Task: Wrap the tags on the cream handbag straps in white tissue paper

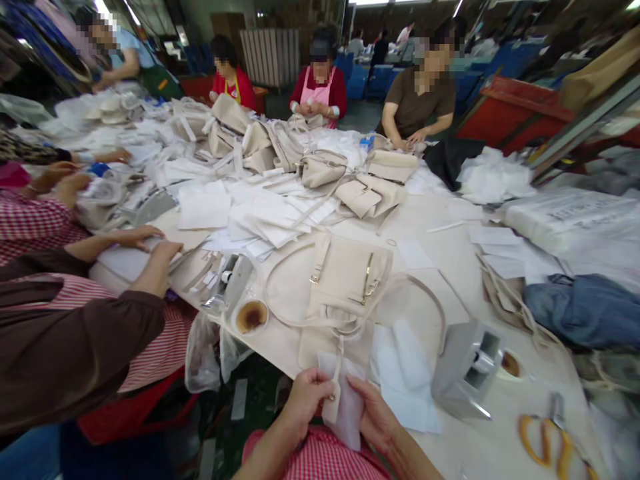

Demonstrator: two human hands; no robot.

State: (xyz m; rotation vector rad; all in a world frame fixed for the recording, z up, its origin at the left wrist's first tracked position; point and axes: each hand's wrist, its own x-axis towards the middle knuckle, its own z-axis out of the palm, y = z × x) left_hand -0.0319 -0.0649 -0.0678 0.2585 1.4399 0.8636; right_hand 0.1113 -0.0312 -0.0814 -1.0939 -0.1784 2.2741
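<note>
A beige handbag [350, 270] with gold buckles lies on the table in front of me, its strap looped out to both sides. From it a narrow strip runs toward me, ending in a beige leather tag [334, 400]. My left hand [309, 399] is closed, pinching the tag between thumb and fingers. Under and beside the tag is a translucent white wrapping sheet [353, 417]. Its right edge is gripped by my right hand [374, 408], with the thumb on top. White sheets of paper [404, 373] lie just right of my hands.
A grey tape dispenser [463, 370] stands at right, another dispenser [233, 287] at left beside a dish [251, 316] with brown contents. Orange-handled scissors [547, 437] lie near the right edge. A co-worker's brown sleeve [85, 347] reaches in from the left. Several bags [320, 167] are heaped farther back.
</note>
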